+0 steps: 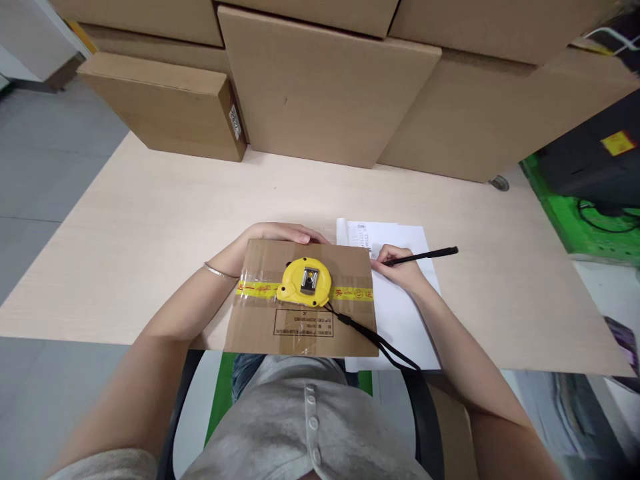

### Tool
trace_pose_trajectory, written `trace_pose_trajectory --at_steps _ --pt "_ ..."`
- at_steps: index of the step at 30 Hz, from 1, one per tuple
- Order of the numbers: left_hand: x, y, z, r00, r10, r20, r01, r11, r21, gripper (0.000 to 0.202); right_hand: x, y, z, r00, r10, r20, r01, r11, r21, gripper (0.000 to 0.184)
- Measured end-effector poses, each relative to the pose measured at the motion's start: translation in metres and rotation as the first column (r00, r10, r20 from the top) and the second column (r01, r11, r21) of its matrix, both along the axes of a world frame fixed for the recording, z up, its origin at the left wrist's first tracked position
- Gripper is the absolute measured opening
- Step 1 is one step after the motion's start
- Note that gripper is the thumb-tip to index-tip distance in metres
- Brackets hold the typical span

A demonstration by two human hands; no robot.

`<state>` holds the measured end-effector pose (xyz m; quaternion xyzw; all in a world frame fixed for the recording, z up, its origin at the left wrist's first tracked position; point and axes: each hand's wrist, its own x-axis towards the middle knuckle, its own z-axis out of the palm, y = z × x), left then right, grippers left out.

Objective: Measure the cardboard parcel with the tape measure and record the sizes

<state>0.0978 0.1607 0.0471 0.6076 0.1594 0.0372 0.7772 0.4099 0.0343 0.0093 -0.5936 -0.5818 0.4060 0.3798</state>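
Observation:
In front of me lies a small cardboard box (300,340) with yellow printed tape across it. A yellow tape measure (295,283) rests on top, its black wrist strap (367,330) trailing off to the right. My left hand (285,233) lies along the box's far edge with fingers stretched out, partly hidden behind it. Beside the box, my right hand (400,268) is closed around a black pen (430,255) that slants up to the right. Beneath that hand are white paper sheets (407,333) with some print near the top, partly covered by the box.
Large cardboard boxes (320,87) stand along the back of the pale table (150,233). A flatter carton (170,113) sits at the back left. To the right are a dark object with a yellow label (600,153) on a green surface and a black cable (600,223).

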Motion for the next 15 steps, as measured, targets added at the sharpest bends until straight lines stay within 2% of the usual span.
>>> trace_pose_trajectory --at_steps 1,3,9,12,15 --pt "0.0 0.001 -0.001 1.0 -0.026 0.006 0.026 1.0 -0.018 0.056 0.0 0.0 0.0 1.0 0.003 0.005 -0.003 1.0 0.003 0.053" --pt "-0.001 -0.003 0.001 1.0 0.005 0.001 -0.005 1.0 -0.028 0.055 -0.001 -0.001 0.0 1.0 0.008 0.013 -0.008 1.0 0.007 0.053" --pt "-0.002 -0.042 0.036 0.955 0.284 -0.087 -0.287 0.957 -0.031 0.031 -0.003 -0.008 -0.001 0.998 0.059 0.004 -0.059 0.997 -0.042 0.045" --pt "0.002 -0.047 0.046 0.948 0.299 -0.111 -0.302 0.953 -0.009 0.026 -0.004 -0.01 -0.001 0.996 0.085 -0.004 -0.085 0.995 -0.057 0.048" --pt "0.004 -0.042 0.044 0.956 0.271 -0.114 -0.27 0.963 0.019 0.025 -0.005 -0.011 -0.001 0.996 0.092 -0.009 -0.093 0.992 -0.085 0.045"
